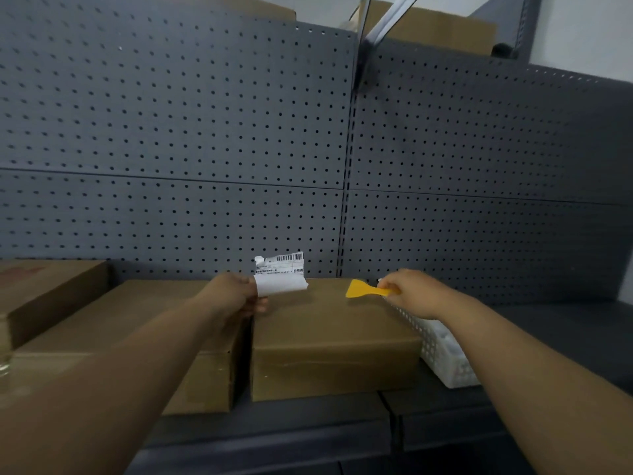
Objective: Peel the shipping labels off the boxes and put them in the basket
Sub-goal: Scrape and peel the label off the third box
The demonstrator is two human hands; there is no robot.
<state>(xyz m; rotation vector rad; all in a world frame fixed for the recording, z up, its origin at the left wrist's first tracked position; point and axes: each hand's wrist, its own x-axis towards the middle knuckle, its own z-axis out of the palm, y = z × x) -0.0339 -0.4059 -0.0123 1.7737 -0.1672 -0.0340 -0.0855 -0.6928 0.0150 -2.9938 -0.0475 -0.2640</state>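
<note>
My left hand grips a white shipping label with a barcode along its top; the label curls upward, lifted clear above the middle cardboard box. My right hand holds a yellow plastic scraper by its handle, blade pointing left over the same box's far right corner. A white perforated basket sits to the right of that box, under my right wrist, with pale scraps inside. The box's top shows no label.
A second cardboard box lies left of the middle one, and a third at the far left. All rest on a dark grey shelf backed by a grey pegboard. More boxes sit above.
</note>
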